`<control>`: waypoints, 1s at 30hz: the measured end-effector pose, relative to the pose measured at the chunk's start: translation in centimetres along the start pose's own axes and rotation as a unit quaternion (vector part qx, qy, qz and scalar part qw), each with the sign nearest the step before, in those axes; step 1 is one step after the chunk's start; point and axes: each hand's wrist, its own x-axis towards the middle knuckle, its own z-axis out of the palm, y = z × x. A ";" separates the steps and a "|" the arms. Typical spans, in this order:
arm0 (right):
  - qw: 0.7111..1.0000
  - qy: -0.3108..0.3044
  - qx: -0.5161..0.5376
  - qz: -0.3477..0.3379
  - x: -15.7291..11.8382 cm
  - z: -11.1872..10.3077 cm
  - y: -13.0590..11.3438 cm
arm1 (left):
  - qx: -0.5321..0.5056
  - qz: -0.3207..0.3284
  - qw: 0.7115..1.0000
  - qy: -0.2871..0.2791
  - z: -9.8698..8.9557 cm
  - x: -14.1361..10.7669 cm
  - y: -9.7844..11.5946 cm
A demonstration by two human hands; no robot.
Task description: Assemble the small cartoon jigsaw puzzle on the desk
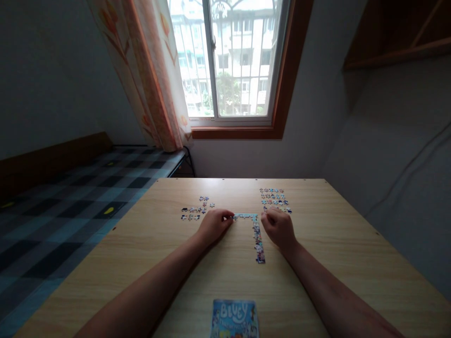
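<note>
Joined jigsaw puzzle pieces form an L-shaped border (260, 240), with a top row and a right side running toward me. My left hand (215, 224) is at the left end of the top row, thumb and forefinger pinched on a puzzle piece (235, 216) there. Just right of the corner, my right hand (279, 227) rests with its fingers curled closed; whatever lies between them is hidden. Behind that hand are rows of loose puzzle pieces (273, 196), the nearest partly covered by it. A smaller group of loose pieces (190, 217) lies left of my left hand.
A blue picture card or box lid reading "Bluey" (235, 319) lies at the near edge of the wooden table (158, 291). A bed with a checked cover (70, 202) stands on the left. Behind the table are a curtain (141, 70) and a barred window (239, 61).
</note>
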 end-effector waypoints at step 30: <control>1.000 0.007 0.014 0.001 0.0 -0.2 -0.2 | 0.020 0.045 0.999 0.021 0.6 0.1 -0.8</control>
